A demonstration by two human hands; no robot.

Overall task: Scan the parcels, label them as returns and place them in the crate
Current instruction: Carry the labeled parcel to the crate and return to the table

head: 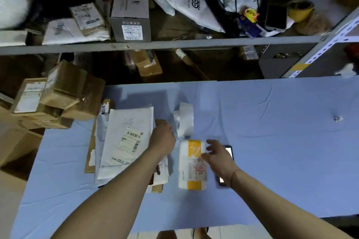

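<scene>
Left hand's grip point(162, 137) target blurred

Blue-covered table point(272, 141), white-and-yellow parcel point(192, 165), phone point(225, 165), white mailers point(124, 141), label strip point(184, 120)

A counter point(272, 132) covered with a wrinkled pale blue cloth fills the lower part of the view, its near edge ending above a light tiled floor point(229, 233). Behind it stands a grey metal shelving unit whose horizontal shelf edge point(155, 44) runs across the frame, with a perforated white upright point(318, 52) slanting up at the right and a strip of yellow tape point(299, 68) on it. The shelf bays behind are dim and brown, while the light falls more brightly on the cloth, leaving soft shadows near its far edge.
</scene>
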